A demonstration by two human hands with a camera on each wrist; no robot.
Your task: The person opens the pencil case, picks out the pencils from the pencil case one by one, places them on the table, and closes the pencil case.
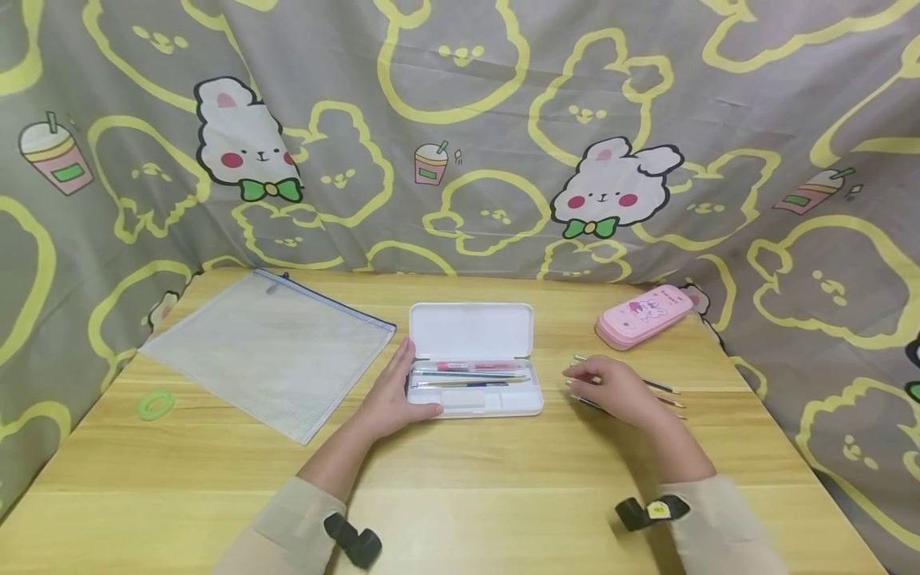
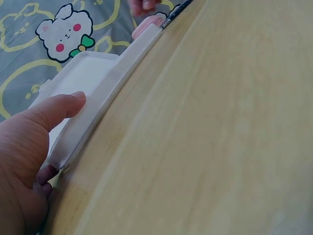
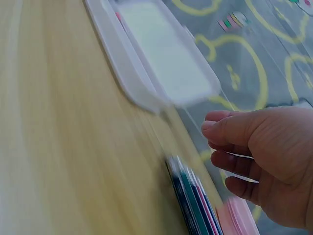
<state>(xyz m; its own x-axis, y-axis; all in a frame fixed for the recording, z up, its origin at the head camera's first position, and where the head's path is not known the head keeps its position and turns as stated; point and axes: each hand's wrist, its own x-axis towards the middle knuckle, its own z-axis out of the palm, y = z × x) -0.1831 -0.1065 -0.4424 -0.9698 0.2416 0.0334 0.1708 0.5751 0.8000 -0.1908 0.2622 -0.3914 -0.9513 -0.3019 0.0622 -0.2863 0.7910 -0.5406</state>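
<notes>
A white pencil case (image 1: 470,331) lies with its lid raised at the table's middle. Inside it rest a pink pen (image 1: 453,366) and several slim pencils or pens (image 1: 467,384). My left hand (image 1: 390,402) grips the case's left end, thumb on the front edge; the left wrist view shows the thumb (image 2: 66,105) against its wall. To the case's right, my right hand (image 1: 616,391) hovers over several pencils (image 3: 195,200) lying side by side on the table. Its fingers are loosely bent with nothing visible between them. The hand partly hides these pencils in the head view.
A pink pencil case (image 1: 643,315) with a rabbit picture sits at the back right. On the left lie a translucent zip pouch (image 1: 280,351) with a blue zip and a green ring (image 1: 154,405). A patterned curtain (image 1: 489,144) hangs behind the wooden table (image 1: 489,495).
</notes>
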